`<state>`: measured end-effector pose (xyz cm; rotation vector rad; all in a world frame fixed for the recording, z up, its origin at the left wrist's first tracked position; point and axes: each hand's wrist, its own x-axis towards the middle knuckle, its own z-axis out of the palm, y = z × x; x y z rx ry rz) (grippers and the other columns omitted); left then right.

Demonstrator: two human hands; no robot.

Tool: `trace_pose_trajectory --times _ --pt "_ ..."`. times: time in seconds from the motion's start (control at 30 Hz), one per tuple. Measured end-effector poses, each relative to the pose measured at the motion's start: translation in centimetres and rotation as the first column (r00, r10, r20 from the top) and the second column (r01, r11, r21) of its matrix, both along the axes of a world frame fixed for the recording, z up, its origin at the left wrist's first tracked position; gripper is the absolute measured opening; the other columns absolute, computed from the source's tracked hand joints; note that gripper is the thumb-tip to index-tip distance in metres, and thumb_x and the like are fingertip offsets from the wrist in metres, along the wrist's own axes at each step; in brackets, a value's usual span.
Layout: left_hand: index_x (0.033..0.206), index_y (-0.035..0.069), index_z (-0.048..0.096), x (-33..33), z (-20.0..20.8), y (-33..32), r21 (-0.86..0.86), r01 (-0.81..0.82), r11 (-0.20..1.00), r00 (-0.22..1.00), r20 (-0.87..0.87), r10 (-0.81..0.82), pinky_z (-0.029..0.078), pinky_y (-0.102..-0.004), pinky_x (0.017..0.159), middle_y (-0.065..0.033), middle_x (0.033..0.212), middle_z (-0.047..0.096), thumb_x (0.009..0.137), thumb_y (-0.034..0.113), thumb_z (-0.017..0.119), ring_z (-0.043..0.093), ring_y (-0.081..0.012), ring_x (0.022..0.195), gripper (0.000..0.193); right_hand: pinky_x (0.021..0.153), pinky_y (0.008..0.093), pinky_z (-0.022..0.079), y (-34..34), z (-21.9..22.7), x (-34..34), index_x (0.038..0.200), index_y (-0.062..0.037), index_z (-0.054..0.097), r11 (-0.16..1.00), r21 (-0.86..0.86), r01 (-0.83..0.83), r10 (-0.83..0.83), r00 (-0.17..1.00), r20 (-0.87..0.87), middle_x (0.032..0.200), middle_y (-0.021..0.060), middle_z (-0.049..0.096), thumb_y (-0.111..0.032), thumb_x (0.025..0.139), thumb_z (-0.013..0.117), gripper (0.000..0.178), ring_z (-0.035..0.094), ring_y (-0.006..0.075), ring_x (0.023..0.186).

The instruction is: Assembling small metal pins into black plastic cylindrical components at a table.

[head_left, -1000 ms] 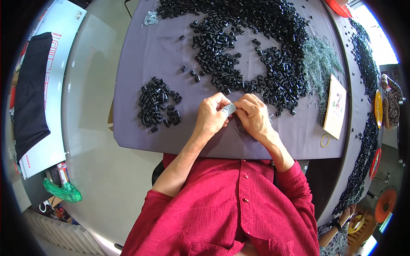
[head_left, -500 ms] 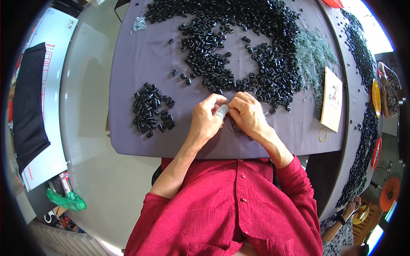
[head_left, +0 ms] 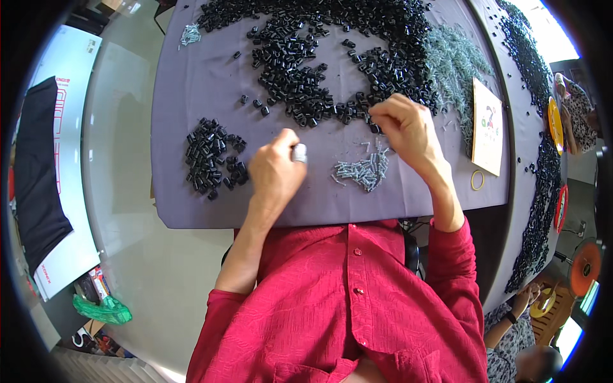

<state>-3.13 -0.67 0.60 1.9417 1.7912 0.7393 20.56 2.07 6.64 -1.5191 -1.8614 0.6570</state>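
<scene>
The contents of a crumpled green plastic bag (head_left: 102,311) are hidden. Glossy black plastic pieces (head_left: 207,153) are heaped left of the left hand (head_left: 276,169) — fingers curled, grip hidden. Small grey screws (head_left: 363,172) are piled between the hands. The right hand (head_left: 407,129) is held, fingers bunched, at a larger black heap (head_left: 290,70) — any pinch cannot be told.

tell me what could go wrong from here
The right hand, at the edge of the big black pile, might disturb it. The screws lie loose between that hand and the left hand, so a careless sweep could scatter them. The small black pile, left of the left hand, might spread if bumped.
</scene>
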Motion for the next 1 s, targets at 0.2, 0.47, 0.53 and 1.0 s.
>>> trace_pose_trajectory --times 0.2,0.47,0.53,1.0 --pt "0.083 0.008 0.059 -4.1 0.6 0.1 -0.036 -0.138 0.990 0.986 -0.097 0.134 0.047 -0.0398 0.055 -0.0080 0.061 0.062 0.081 0.011 0.070 0.064 -0.0282 0.058 0.011 0.069 0.0397 0.050 -2.9 -3.5 -0.8 0.079 -0.0045 0.068 0.977 0.070 -0.202 0.177 0.948 0.265 0.077 0.0098 0.058 -0.003 0.075 0.068 0.005 0.060 0.0302 0.078" --pt "0.089 0.008 0.063 -5.0 1.4 -0.2 -0.055 -0.180 0.982 0.978 -0.113 0.173 0.047 -0.0390 0.055 -0.0092 0.064 0.064 0.082 0.012 0.069 0.063 -0.0281 0.057 0.010 0.069 0.0396 0.047 -3.0 -5.2 -1.5 0.074 -0.0043 0.060 0.959 0.190 -0.212 0.123 0.911 0.394 0.078 0.0100 0.053 -0.005 0.073 0.062 0.003 0.055 0.0277 0.076" --pt "0.091 0.007 0.064 -4.7 2.4 0.3 -0.046 -0.173 0.984 0.983 -0.067 0.170 0.048 -0.0387 0.056 -0.0103 0.066 0.065 0.083 0.011 0.069 0.063 -0.0277 0.058 0.011 0.069 0.0398 0.046 -2.7 -5.1 -1.5 0.075 -0.0043 0.056 0.956 0.185 -0.228 0.138 0.905 0.403 0.078 0.0105 0.052 -0.004 0.074 0.061 0.005 0.055 0.0288 0.075" --pt "0.113 0.001 0.062 -5.9 -0.4 8.3 0.079 -0.126 0.989 0.985 -0.113 0.134 0.053 -0.0370 0.075 -0.0187 0.099 0.060 0.082 0.003 0.065 0.065 -0.0269 0.077 0.031 0.066 0.0397 0.047 -3.5 -3.6 -2.0 0.090 -0.0014 0.051 0.986 0.141 -0.093 0.079 0.992 0.102 0.079 0.0138 0.055 0.001 0.083 0.062 0.014 0.058 0.0325 0.074"
